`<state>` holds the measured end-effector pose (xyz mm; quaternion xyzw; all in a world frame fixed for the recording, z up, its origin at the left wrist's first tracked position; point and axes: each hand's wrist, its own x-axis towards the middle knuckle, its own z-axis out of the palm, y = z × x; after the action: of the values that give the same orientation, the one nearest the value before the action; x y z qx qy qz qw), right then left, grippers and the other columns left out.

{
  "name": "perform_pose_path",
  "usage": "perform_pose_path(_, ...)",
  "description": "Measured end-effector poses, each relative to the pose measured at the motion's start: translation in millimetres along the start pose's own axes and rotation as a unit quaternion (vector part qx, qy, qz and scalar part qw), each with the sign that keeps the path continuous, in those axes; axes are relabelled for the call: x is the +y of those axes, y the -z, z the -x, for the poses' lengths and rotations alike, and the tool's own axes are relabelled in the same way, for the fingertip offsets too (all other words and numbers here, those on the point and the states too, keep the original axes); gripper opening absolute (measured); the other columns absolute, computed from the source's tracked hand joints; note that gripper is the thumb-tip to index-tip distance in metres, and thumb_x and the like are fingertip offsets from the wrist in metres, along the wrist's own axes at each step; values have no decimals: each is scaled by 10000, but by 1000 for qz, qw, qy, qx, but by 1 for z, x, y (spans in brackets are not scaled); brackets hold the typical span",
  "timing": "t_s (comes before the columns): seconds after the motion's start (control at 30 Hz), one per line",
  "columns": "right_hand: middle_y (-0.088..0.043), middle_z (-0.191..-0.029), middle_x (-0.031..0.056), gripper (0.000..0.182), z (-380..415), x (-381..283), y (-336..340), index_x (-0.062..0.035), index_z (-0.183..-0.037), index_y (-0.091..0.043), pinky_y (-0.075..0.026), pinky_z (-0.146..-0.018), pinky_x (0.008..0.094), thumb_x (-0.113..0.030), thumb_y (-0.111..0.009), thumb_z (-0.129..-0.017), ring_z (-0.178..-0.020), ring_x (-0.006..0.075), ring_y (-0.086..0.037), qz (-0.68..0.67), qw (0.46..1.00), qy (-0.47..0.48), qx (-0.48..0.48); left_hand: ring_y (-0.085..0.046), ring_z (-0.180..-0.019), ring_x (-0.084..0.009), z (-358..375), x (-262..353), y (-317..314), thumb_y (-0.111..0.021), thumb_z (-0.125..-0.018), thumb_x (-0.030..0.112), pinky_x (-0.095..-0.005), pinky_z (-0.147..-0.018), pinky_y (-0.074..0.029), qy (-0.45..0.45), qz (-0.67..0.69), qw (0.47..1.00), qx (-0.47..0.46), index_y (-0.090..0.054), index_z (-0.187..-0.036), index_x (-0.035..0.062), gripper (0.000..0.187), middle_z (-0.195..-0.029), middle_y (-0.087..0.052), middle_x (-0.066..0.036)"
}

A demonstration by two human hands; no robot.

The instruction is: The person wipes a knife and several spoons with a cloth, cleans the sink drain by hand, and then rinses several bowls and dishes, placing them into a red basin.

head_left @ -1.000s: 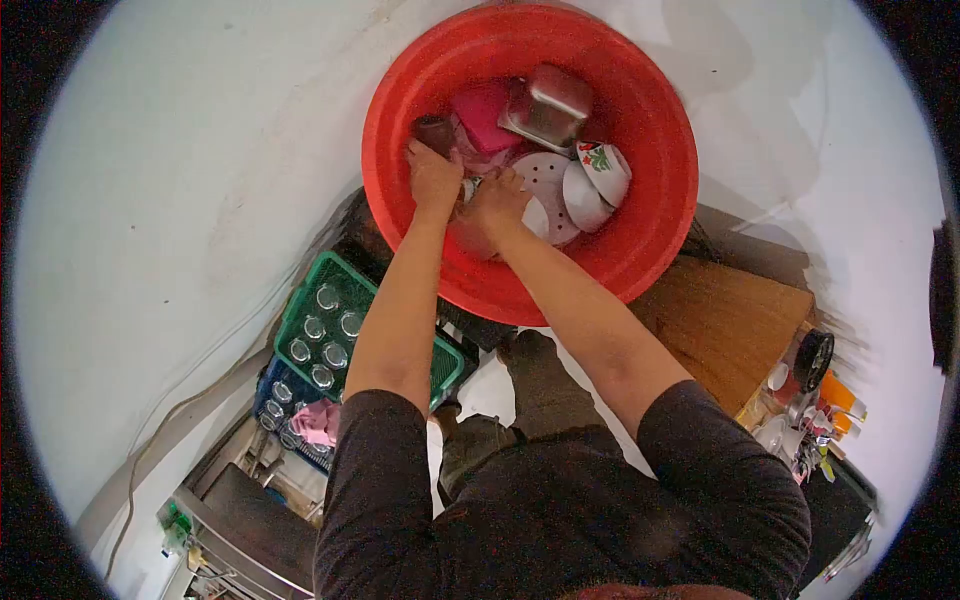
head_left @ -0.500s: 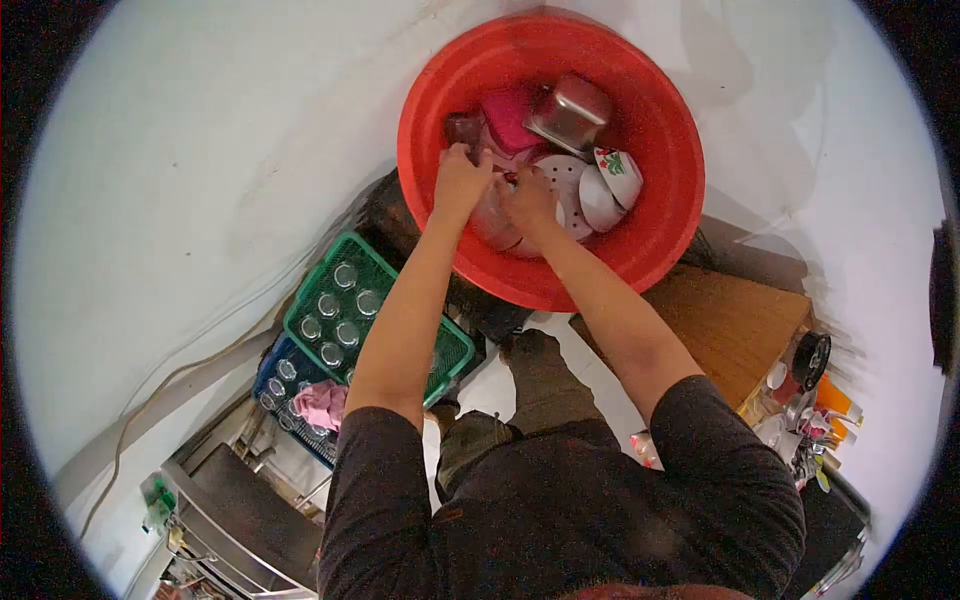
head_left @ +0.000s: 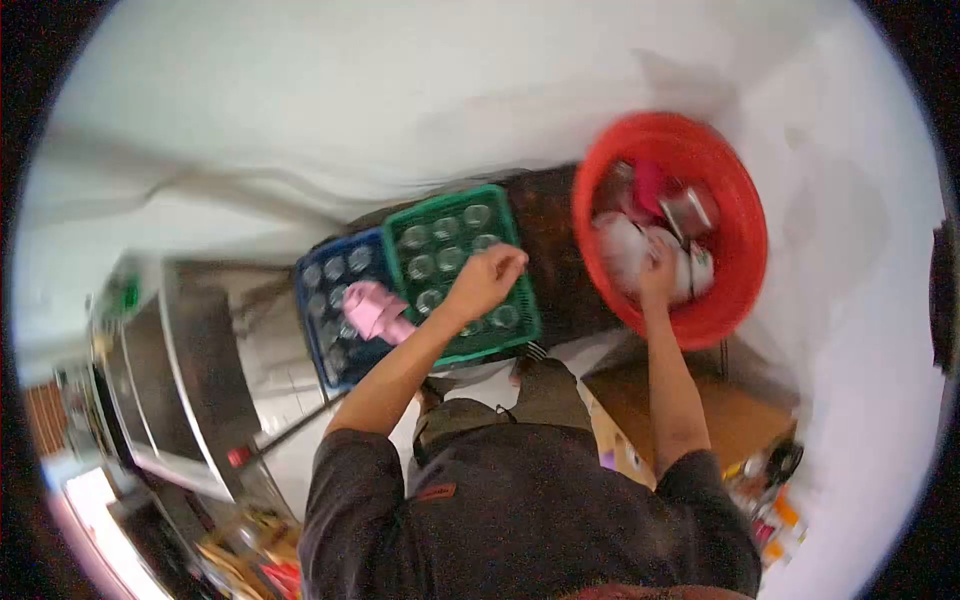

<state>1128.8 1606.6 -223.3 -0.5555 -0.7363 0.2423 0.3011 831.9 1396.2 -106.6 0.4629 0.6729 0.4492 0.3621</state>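
Observation:
My left hand (head_left: 487,283) hovers above the green basket (head_left: 391,262), its fingers curled together; whether anything is in them I cannot make out. Several upturned clear glasses (head_left: 446,229) stand in that basket. My right hand (head_left: 657,275) reaches down into the red tub (head_left: 745,250), blurred by motion, with its fingers among the dishes. Around it lie a white bowl (head_left: 703,268), a whitish rounded dish (head_left: 622,248), a metal container (head_left: 690,212) and a bright pink item (head_left: 650,187).
Left of the green basket, a blue basket (head_left: 312,345) holds more glasses, with a pink cloth (head_left: 372,310) over its edge. A wooden surface (head_left: 700,395) sits below the tub. A metal-framed unit (head_left: 200,370) stands at the left, and a wall runs behind.
The view has swung left, so the tub now appears further right. My left hand has left the tub and come over the green basket; my right hand remains in the tub.

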Motion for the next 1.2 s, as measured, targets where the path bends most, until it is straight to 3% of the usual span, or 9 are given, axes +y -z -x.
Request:
perform_pose_path(0.2,-461,-1410,145,526,51,-117,19,-63,-1387,-505,-446,-998,396,-33,-543,-864,-1257,284,-500,-49,997,2,-63,-687,-806,-175,158,-40,133,-569,-967,160,-312,-732,-532,78,30,983,163,-649,-1014,-8,192,-854,-696,-99)
perform_pose_path(0.37,-525,-1307,163,394,108,-203,-15,-26,-1303,-546,-508,-899,358,-63,-571,-911,-1090,266,-603,-20,976,187,-108,-686,-819,-160,296,-43,251,-579,-972,167,-305,-735,-532,133,10,928,348,-630,-1020,-43,222,-883,-699,-113)
perform_pose_path(0.5,-580,-1204,118,283,155,-260,-69,-22,-1220,-586,-510,-838,312,-74,-545,-945,-1000,210,-623,-191,928,87,-308,-664,-830,-119,416,-32,358,-566,-992,208,-272,-732,-525,113,74,859,494,-653,-1034,-8,237,-888,-693,-58)
perform_pose_path(0.6,-591,-1078,71,201,198,-326,-90,-37,-1143,-625,-498,-794,277,-73,-554,-959,-928,168,-615,-30,910,320,-262,-671,-756,-118,511,-58,465,-587,-984,258,-266,-652,-517,138,11,781,609,-674,-1022,17,260,-895,-712,-73)
perform_pose_path(0.7,-597,-1083,71,212,232,-387,-95,-20,-1155,-612,-500,-818,277,-53,-561,-952,-941,160,-613,-5,894,329,-303,-687,-708,-168,595,-107,574,-584,-959,266,-292,-598,-536,184,-13,686,704,-662,-1018,-40,321,-854,-706,-121)
perform_pose_path(0.87,-605,-1106,82,225,266,-417,-99,8,-1170,-587,-498,-865,281,-46,-560,-953,-982,156,-611,-7,898,265,-352,-708,-760,-259,666,-236,682,-625,-892,299,-371,-702,-552,316,42,632,706,-675,-1012,-59,380,-875,-720,-182)
perform_pose_path(0.93,-608,-1112,86,228,278,-421,-93,15,-1173,-580,-496,-880,284,-46,-560,-954,-994,159,-612,7,900,261,-349,-691,-945,-366,673,-304,695,-645,-844,331,-422,-832,-537,485,-190,639,566,-691,-985,-71,428,-1003,-689,-272)
perform_pose_path(1.0,-613,-1110,91,232,286,-415,-86,11,-1180,-575,-495,-887,291,-47,-554,-957,-992,173,-619,10,902,258,-346,-615,-1109,-396,678,-369,689,-658,-797,347,-445,-933,-493,489,-129,662,553,-701,-967,-57,441,-1094,-633,-305)
perform_pose_path(1.2,-626,-1075,92,254,299,-392,-47,-5,-1202,-566,-491,-892,286,-37,-553,-951,-991,165,-621,51,918,208,-333,-629,-1141,-302,678,-476,673,-641,-761,215,-374,-919,-507,614,-56,682,394,-722,-1021,16,337,-1159,-657,-222)
